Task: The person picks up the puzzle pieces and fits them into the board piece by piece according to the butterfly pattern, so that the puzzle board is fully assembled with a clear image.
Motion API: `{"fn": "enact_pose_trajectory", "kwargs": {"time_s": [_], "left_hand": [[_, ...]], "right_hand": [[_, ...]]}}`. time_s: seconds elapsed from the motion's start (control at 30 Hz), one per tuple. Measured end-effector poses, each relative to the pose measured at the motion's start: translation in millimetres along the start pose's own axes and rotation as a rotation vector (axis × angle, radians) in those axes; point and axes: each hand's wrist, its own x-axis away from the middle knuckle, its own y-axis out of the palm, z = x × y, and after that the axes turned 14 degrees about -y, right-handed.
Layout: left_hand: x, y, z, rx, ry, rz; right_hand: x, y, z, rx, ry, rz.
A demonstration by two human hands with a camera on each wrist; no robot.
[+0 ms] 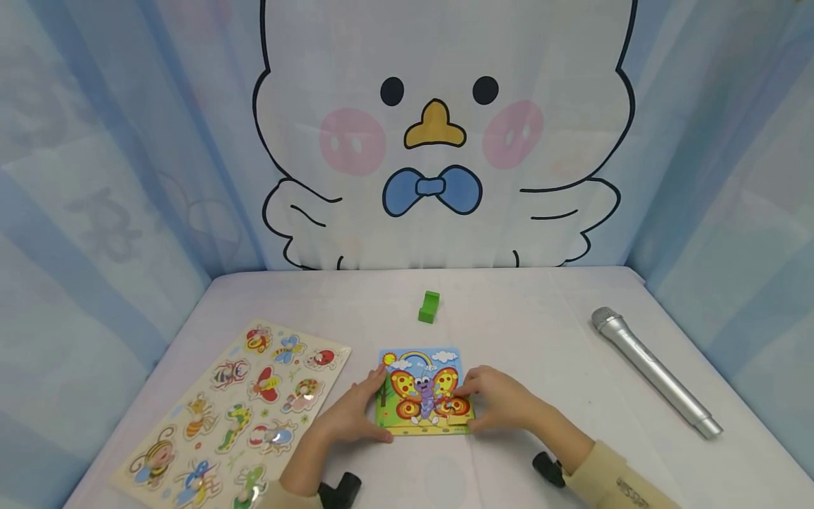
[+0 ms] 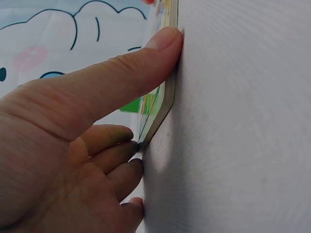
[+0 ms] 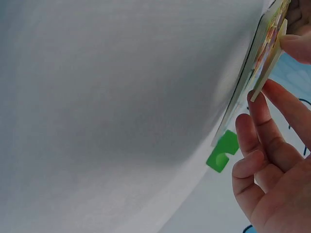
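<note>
A small butterfly jigsaw puzzle (image 1: 425,387), a thin board with a bright picture, lies flat on the table. My left hand (image 1: 352,411) rests against its left side, the thumb by the lower-left corner. In the left wrist view that thumb (image 2: 146,60) lies straight along the board's edge, the other fingers loosely bent beside it. At the lower right, my right hand (image 1: 502,399) pinches a thin puzzle piece (image 3: 268,70) between thumb and fingers. The piece stands tilted up from the board in the right wrist view; fingers partly hide it.
Behind the puzzle lies a green notched block (image 1: 429,307). A sheet of insect pictures (image 1: 242,413) covers the left side of the table. On the right is a silver microphone (image 1: 655,371). A curtain with a cartoon figure (image 1: 432,141) hangs at the table's far edge.
</note>
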Motion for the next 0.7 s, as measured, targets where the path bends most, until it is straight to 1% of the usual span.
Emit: {"fn": "enact_pose_trajectory", "kwargs": {"time_s": [0.17,0.37,0.53,0.7], "left_hand": [[-0.7,0.4,0.0,0.007,-0.004,0.000],[-0.4,0.1,0.3,-0.001,0.000,0.001],[1.2,-0.7,0.8,0.007,0.008,0.004],[3.2,-0.5,1.6,0.015,-0.006,0.002]], "right_hand": [[-8.7,3,-4,-0.006,-0.007,-0.004],[-13.1,4,-7,0.009,-0.005,-0.022],[-16.9,5,-10,0.029,0.017,-0.039],[-18.3,5,-15,0.057,0.033,-0.073]]}}
